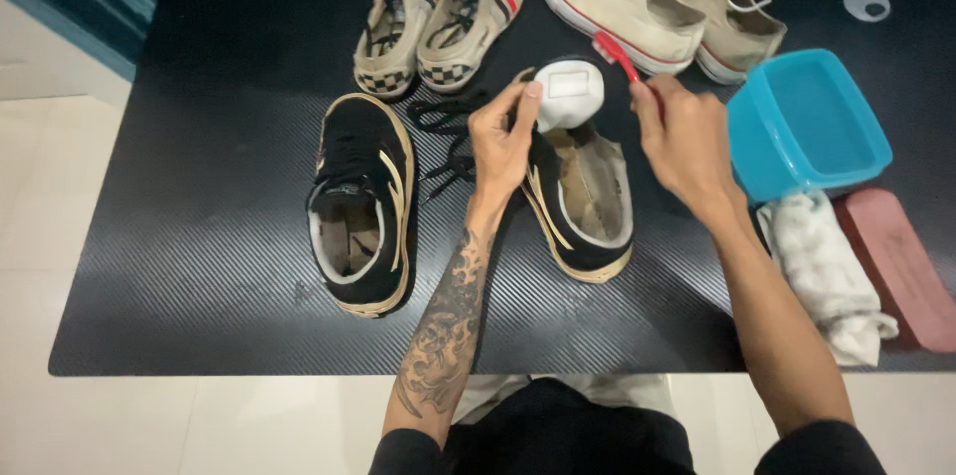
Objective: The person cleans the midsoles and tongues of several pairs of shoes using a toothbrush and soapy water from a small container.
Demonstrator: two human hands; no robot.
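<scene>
A black table [199,236] carries three pairs of shoes, a blue tub [807,121] and a white cloth [827,276]. At its centre lies a black shoe [588,206]; the left hand [503,141] closes its grip on the pulled-up white tongue [570,94]. The right hand [687,141] clasps a red brush [617,55] beside it.

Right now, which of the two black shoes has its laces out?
The right black shoe, held by the left hand, tongue pulled up; the left black shoe is laced. Loose black laces lie between.

Black shoe [583,201] with tan stripes, white tongue [570,92], red brush [619,55], blue tub [807,126], checkered beige shoes [438,17].
</scene>
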